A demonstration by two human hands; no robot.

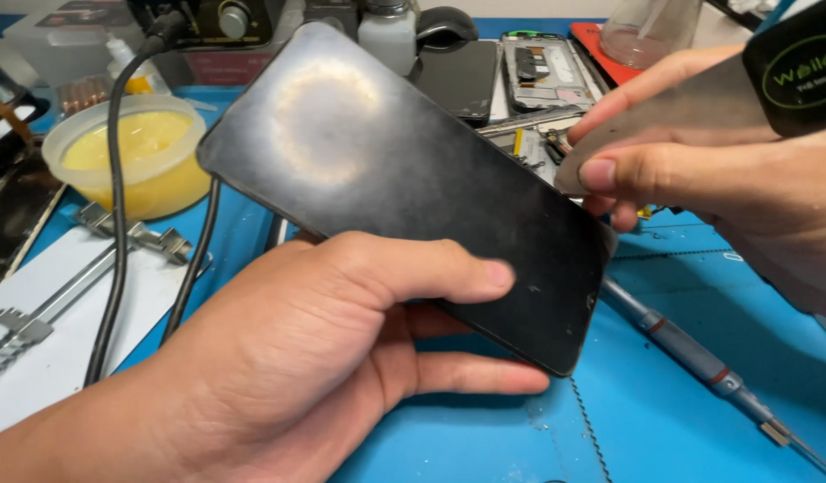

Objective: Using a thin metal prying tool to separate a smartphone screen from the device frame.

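My left hand [341,358] grips a black smartphone [404,179] from below, thumb lying across its dark, smudged screen. The phone is held tilted above the blue mat, its top end pointing away to the upper left, with a pale glare patch near that end. My right hand [699,152] is at the phone's right edge, pinching a thin flat grey tool [690,98] with a black handle [797,67] between thumb and fingers. The tool's edge sits close to the phone's right side; whether it touches the phone I cannot tell.
A blue work mat [681,429] lies underneath. A grey screwdriver [699,358] lies at the right. A yellow-filled plastic tub [127,152], black cables [113,224] and metal clamps on white paper [82,295] are at the left. Opened phones [543,72] and bottles stand at the back.
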